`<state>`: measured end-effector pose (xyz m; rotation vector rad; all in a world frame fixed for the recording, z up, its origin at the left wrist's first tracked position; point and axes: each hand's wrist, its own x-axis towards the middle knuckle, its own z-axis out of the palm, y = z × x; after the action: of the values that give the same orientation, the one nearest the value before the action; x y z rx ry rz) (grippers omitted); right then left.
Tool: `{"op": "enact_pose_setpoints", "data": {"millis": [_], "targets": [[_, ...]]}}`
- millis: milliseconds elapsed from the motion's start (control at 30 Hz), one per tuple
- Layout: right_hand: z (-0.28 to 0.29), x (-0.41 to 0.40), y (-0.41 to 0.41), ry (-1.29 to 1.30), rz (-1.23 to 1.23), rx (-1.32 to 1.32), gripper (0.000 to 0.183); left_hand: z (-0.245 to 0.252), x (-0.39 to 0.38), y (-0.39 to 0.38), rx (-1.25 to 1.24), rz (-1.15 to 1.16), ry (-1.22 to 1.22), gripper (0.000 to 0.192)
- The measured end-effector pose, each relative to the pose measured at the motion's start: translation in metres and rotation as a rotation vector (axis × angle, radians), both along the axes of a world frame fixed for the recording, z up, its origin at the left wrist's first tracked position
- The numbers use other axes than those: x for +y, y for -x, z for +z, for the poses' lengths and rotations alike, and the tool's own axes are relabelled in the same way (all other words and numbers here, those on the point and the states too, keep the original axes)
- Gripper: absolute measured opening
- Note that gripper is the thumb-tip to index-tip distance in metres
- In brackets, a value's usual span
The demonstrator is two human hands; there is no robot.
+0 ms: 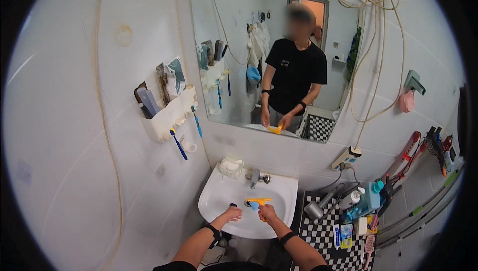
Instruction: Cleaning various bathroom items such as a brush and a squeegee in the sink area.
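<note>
My right hand (267,213) grips the handle of a yellow-orange squeegee (258,200); its wide head is over the middle of the white washbasin (209,202). A light-blue piece (254,206) shows just under that head, and I cannot tell if it is part of the tool. Over the basin's left half is my left hand (232,215), fingers loosely curled. A small black thing (233,204) shows at its far side; whether the hand touches it is unclear. The chrome faucet (255,178) stands at the basin's back, beyond both hands.
A white packet (231,167) lies on the basin's back left corner. On the right, a checkered counter (317,248) carries a hair dryer (320,207), bottles and tubes. A mirror (231,95) hangs above, and a power strip (346,158) is on the wall.
</note>
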<state>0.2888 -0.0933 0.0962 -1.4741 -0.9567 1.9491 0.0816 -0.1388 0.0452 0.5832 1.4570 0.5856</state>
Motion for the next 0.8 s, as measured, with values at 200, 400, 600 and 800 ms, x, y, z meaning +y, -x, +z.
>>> {"op": "enact_pose_setpoints", "data": {"millis": [200,400,600,800], "targets": [[0.011,0.009,-0.005,-0.085,0.066,-0.072,0.017,0.015,0.001,-0.001,0.331,-0.241,-0.168,0.025],[0.038,0.023,0.003,-0.211,0.103,-0.095,0.017,0.052,0.011,0.009,0.575,-0.450,-0.283,0.030],[0.047,0.029,0.001,-0.258,0.174,-0.197,0.014,0.061,0.014,0.021,1.070,-0.524,-0.602,0.036],[0.051,0.024,0.008,-0.193,0.043,-0.056,0.017,0.085,0.009,0.022,1.006,-0.282,-0.558,0.061]]}}
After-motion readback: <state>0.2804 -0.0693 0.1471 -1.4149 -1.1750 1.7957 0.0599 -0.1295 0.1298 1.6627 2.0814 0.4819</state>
